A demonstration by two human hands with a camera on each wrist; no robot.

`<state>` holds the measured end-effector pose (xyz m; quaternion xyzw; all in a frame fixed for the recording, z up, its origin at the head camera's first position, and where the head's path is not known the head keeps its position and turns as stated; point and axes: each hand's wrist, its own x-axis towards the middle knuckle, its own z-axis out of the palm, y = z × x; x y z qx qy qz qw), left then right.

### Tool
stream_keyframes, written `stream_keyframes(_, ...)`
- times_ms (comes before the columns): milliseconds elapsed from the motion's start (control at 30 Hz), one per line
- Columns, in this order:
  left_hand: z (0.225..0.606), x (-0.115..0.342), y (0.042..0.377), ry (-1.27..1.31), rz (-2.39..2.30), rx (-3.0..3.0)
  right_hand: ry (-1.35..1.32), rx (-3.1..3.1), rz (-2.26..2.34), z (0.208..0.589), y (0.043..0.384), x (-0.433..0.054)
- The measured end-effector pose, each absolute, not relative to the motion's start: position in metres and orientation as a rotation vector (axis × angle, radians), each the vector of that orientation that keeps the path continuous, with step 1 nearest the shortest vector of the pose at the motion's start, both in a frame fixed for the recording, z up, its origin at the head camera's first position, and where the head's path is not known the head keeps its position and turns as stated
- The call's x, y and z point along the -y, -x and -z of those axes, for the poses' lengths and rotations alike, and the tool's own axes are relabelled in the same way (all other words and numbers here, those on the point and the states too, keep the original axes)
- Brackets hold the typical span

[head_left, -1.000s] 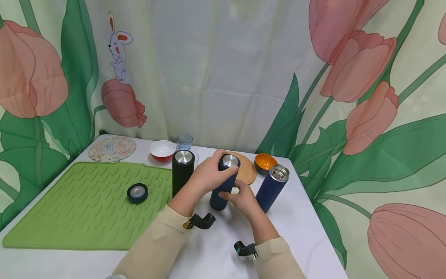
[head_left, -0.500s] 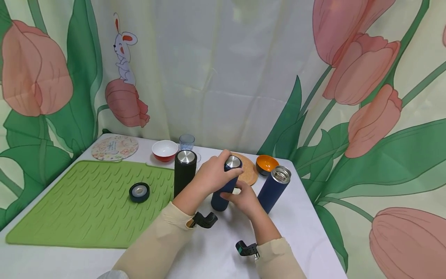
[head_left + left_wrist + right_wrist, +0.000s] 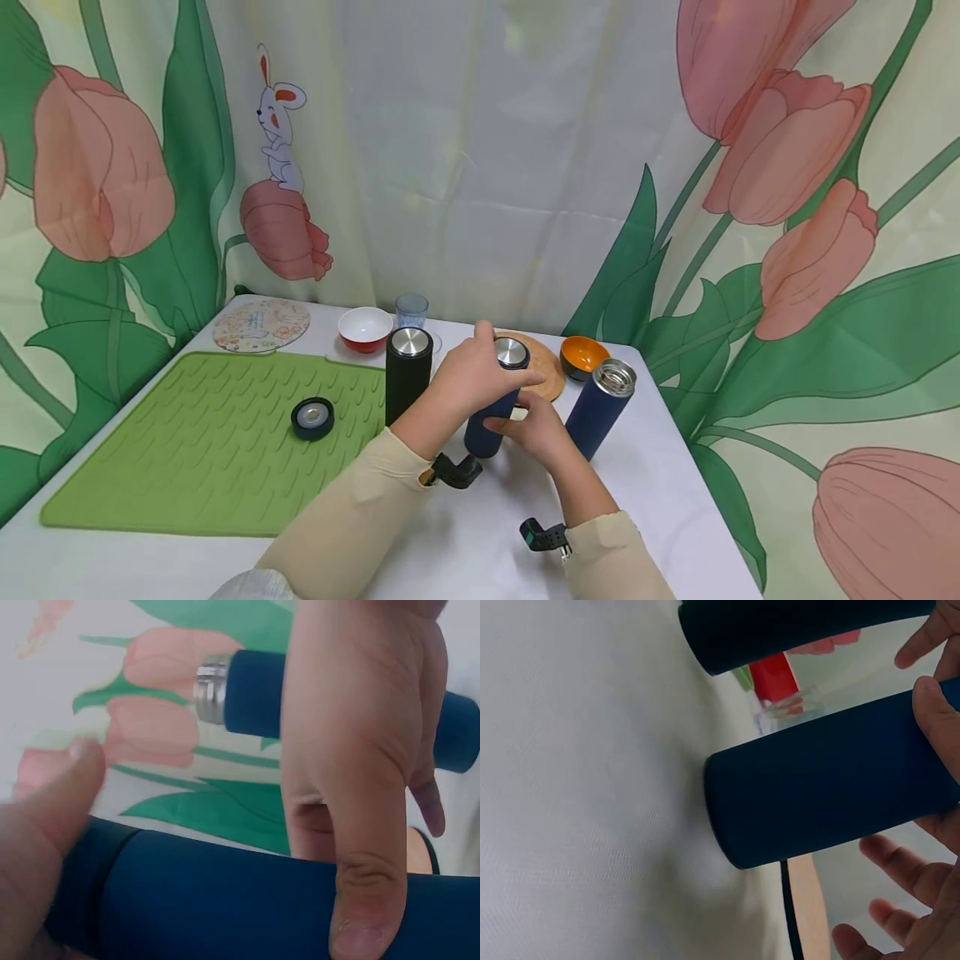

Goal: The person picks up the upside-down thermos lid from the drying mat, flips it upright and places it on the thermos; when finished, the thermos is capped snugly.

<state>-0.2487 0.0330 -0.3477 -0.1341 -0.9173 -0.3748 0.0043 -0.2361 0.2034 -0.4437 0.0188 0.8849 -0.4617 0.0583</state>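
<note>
Lettering shows nowhere on the navy flask [image 3: 491, 417]. Left hand [image 3: 480, 375] grips its capped top, right hand [image 3: 534, 429] wraps its body, hiding the middle.

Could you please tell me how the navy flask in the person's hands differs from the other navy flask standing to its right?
The held navy flask has its steel-topped lid on; the right navy flask is uncapped, its steel threaded mouth bare. The left hand grips the held flask near the lid and the right hand its body; nothing touches the right flask. Both are slim, matte, dark blue, on the white table.
</note>
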Motion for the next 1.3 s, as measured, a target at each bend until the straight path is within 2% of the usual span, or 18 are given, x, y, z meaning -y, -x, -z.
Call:
stream_keyframes(133, 0.348, -0.036, 0.248, 0.418, 1.096, 2.855, -0.035, -2.672, 1.39, 0.445, 0.237, -0.204)
stream_keyframes(467, 0.338, -0.017, 0.262, 0.85, 1.097, 2.928, 0.002, -2.713, 1.412, 0.439, 0.238, -0.207)
stream_keyframes(633, 0.334, -0.013, 0.268, 0.951, 1.119, 2.983, -0.016, -2.707, 1.41, 0.44, 0.239, -0.207)
stream_keyframes(767, 0.331, -0.016, 0.263, 0.869, 1.119, 3.002, -0.016, -2.694, 1.425, 0.441, 0.237, -0.206)
stream_keyframes(1000, 0.344, -0.035, 0.245, 0.425, 1.088, 2.941, 0.008, -2.675, 1.43, 0.448, 0.237, -0.203)
stream_keyframes(1300, 0.34, -0.031, 0.252, 0.604, 1.013, 2.942, 0.027, -2.712, 1.446, 0.441, 0.241, -0.204)
